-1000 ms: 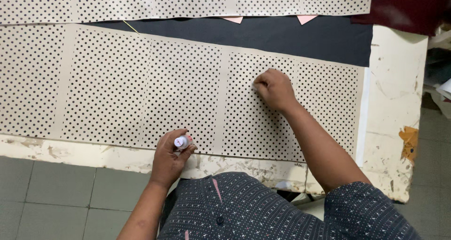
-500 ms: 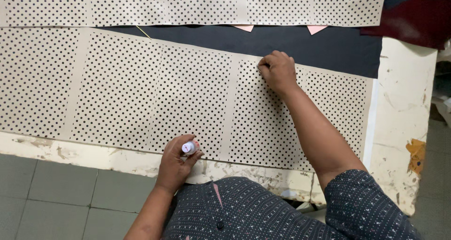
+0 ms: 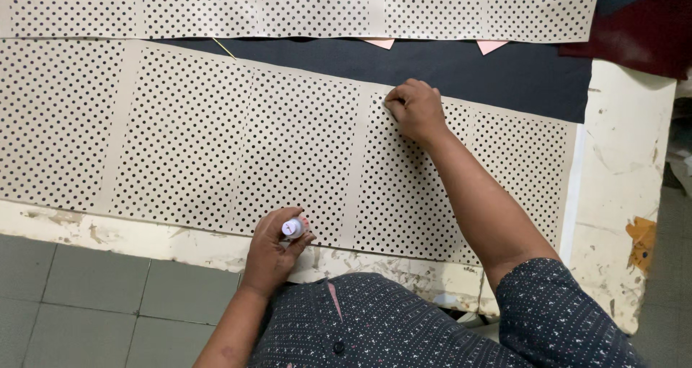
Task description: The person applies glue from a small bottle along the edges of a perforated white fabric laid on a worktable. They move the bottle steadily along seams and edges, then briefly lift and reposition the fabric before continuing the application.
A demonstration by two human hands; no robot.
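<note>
Hands at work over a long dotted sheet, cream with rows of black dots, spread across the middle of the frame on a worn white table. The left hand, low and just left of centre, is curled tight around a small bottle with a white cap, held upright at the sheet's near edge, where the table's chipped paint shows. The right hand, upper centre right, is loosely closed and pressed knuckles-up on the sheet's far edge; whether the fingertips pinch anything I cannot tell. Beyond that edge a dark cloth runs towards the right, and a second dotted sheet lies along the top of the frame, two pink corners peeking from under it. Grey floor tiles fill the lower left, and the person's dark patterned shirt fills the bottom
</note>
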